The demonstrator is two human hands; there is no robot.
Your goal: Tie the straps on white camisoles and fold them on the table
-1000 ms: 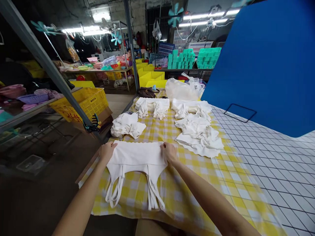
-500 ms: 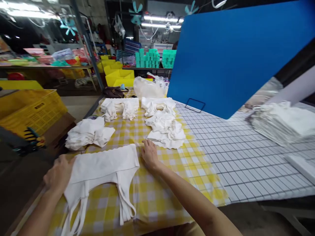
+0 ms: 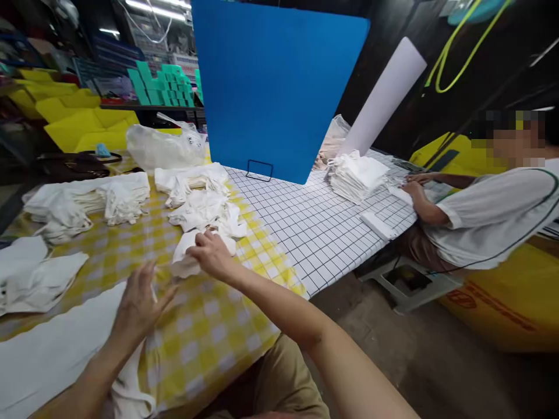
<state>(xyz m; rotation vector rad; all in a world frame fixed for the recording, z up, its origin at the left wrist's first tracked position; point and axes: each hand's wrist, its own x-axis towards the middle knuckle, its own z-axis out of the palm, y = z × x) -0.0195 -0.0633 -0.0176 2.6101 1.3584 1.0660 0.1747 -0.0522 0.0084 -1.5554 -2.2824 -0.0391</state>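
- Right hand [image 3: 210, 255]: fingers closed on the near edge of a white garment [image 3: 186, 262], which is the front piece of a loose white pile [image 3: 205, 212]. Knuckles face up; the forearm runs back toward the lower right.
- White garment: crumpled, lying on the yellow checked cloth [image 3: 209, 326], partly under the right hand and spilling out to its left. It touches the pile just beyond the grip.
- Left hand [image 3: 140, 299]: open, fingers spread and pointing up and away, holding nothing. It rests at the far edge of a flat white piece [image 3: 52, 349] that lies spread toward the lower left. Whether the palm presses the fabric cannot be told. It sits near the right hand, to its left and closer to the body.
- Beyond the grip: a further folded white heap [image 3: 192, 177], then a clear plastic bag [image 3: 163, 148].
- Left of the grip: a row of folded white bundles [image 3: 87, 201], and a separate white bundle [image 3: 30, 279] nearer the left edge.
- Right of the grip: a white gridded table surface [image 3: 314, 221] with a blue board [image 3: 271, 87] standing upright on it.
- Far right, well apart: another person's hand [image 3: 413, 186] at the table beside a neat white stack [image 3: 356, 174].
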